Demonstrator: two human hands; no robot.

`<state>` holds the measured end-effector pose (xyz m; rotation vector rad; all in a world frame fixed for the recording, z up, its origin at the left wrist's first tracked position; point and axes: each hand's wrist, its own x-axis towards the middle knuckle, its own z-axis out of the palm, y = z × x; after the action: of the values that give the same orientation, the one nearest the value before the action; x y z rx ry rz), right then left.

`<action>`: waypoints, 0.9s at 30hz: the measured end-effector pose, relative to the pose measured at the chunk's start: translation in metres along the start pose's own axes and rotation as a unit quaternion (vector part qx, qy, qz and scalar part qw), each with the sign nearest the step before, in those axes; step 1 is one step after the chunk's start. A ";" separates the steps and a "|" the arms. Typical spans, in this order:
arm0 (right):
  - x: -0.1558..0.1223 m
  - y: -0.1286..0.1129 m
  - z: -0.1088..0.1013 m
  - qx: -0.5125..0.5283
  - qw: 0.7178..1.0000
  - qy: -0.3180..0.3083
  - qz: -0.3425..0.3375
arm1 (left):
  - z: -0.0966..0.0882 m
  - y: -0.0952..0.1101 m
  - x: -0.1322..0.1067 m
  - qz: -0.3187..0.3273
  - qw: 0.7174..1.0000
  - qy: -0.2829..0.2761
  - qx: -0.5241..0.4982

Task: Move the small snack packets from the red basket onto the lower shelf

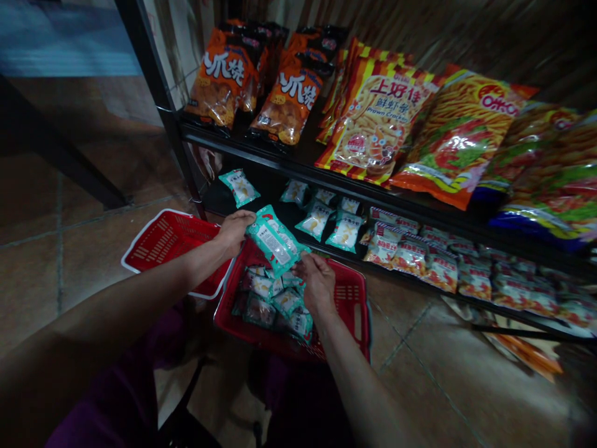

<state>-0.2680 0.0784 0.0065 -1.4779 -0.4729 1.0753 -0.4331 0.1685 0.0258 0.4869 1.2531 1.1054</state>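
Note:
Between my two hands a teal snack packet [274, 241] is stretched out, its printed back facing up. My left hand [237, 229] pinches its upper left corner, and my right hand [317, 281] grips the lower right end. Directly below hangs the open mouth of a red shopping basket [349, 280], where several more teal packets [285, 301] lie heaped toward the left side. Beyond the held packet, similar teal packets [345, 230] sit in short rows on the lower shelf [289, 225], and a single one [239, 186] lies apart at its left end.
A second red basket [170, 239] stands on the floor to the left, against the first. The upper shelf [261, 158] holds orange snack bags [289, 99], prawn cracker bags [373, 118] and large noodle-snack bags [461, 134]. White-and-red packets [438, 264] line the lower shelf's right. A black post [163, 93] rises at left.

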 end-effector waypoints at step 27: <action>-0.001 0.002 0.000 0.050 0.992 -0.083 0.082 | -0.001 -0.007 0.003 -0.056 0.998 -0.019 0.024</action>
<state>-0.2695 0.0773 0.0048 -1.3623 -0.4119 1.3414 -0.4315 0.1673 0.0182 0.4663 1.2595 0.9696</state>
